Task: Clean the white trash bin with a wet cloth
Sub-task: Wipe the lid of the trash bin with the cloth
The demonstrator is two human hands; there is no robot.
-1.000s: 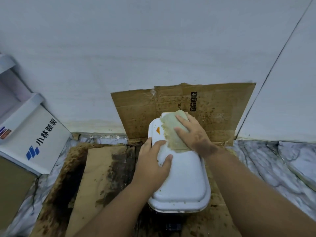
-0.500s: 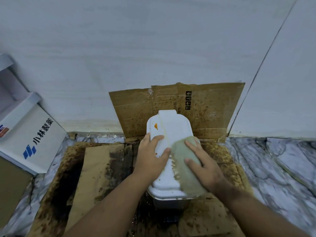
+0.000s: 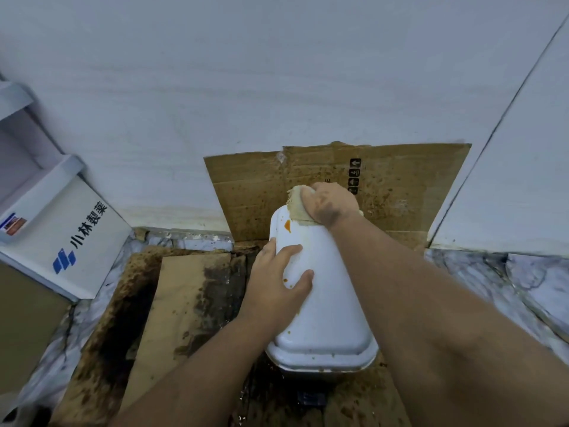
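Note:
The white trash bin [image 3: 323, 306] stands on stained cardboard, seen from above, its closed lid facing me. An orange smear [image 3: 288, 225] marks the lid near its far left corner, with smaller specks by my thumb. My left hand [image 3: 277, 282] rests on the lid's left side, thumb and fingers spread over the edge. At the lid's far end my right hand [image 3: 329, 204] grips the bunched greenish wet cloth [image 3: 298, 202], pressing it down on the far edge. Most of the cloth is hidden under that hand.
Stained brown cardboard [image 3: 400, 192] leans against the white wall behind the bin, and more dirty cardboard [image 3: 184, 303] covers the marble floor [image 3: 492, 291] to the left. A white box with blue print [image 3: 70, 241] sits at the left.
My right hand has carried the cloth from the near right part of the lid back up to its far end and bunched it. The left hand stays on the lid's left side.

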